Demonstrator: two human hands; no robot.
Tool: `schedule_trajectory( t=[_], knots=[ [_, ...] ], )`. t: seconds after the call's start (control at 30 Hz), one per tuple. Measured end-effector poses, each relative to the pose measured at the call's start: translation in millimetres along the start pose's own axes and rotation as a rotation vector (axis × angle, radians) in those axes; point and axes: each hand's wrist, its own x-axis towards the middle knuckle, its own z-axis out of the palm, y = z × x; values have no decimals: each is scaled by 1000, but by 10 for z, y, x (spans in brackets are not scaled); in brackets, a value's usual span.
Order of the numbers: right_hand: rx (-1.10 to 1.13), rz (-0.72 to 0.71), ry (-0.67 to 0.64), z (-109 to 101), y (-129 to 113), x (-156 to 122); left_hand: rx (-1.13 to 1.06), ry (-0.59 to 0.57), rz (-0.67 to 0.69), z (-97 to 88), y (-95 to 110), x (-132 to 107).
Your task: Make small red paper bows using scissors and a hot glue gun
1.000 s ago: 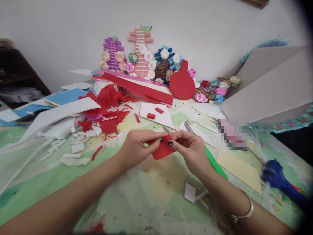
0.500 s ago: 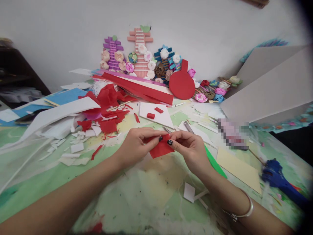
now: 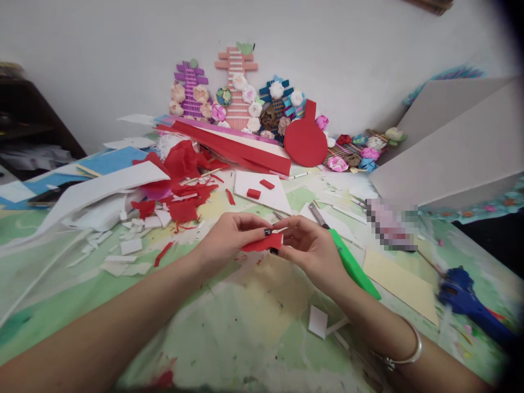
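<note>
Between my two hands is a small piece of red paper, folded over, with a pale edge showing at its right end. My left hand pinches its left part, thumb on top. At the right end, the thumb and fingers of my right hand close on it from below and above. Just beyond my hands, two small red blocks lie on a white board. A green-handled cutter rests beside my right forearm.
Red paper scraps and white offcuts lie to the left. A blue glue gun is at right, near a cream card. Behind stand a red round cutout with a neck, flower-decorated models and a grey panel.
The red paper, hanging as a flat flap before, is now folded up into a narrower strip. My right thumb has moved down under its right end.
</note>
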Motion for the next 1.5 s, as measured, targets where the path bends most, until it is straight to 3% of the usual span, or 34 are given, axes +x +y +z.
schedule_trajectory(
  t=[0.13, 0.47, 0.87, 1.03, 1.17, 1.3, 1.5],
  knots=[
    [-46, -31, 52, 0, 8, -6, -3, 45, 67, 17, 41, -8],
    [-24, -224, 136, -44, -19, -5, 25, -154, 259, 32, 107, -34],
    [-147, -284, 78, -80, 3, -23, 76, 3, 295, -12, 84, -17],
    [-229, -322, 65, -77, -3, -18, 179, 31, 377, -17, 80, -24],
    [-91, -224, 10, -79, -21, 0, 205, 10, 380, -31, 78, -21],
    [67, -80, -60, -89, -30, 6, 161, -14, 286, -35, 86, -29],
    [104, 26, -63, -99, -45, -1, 69, -72, 125, -35, 95, -23]
  ],
)
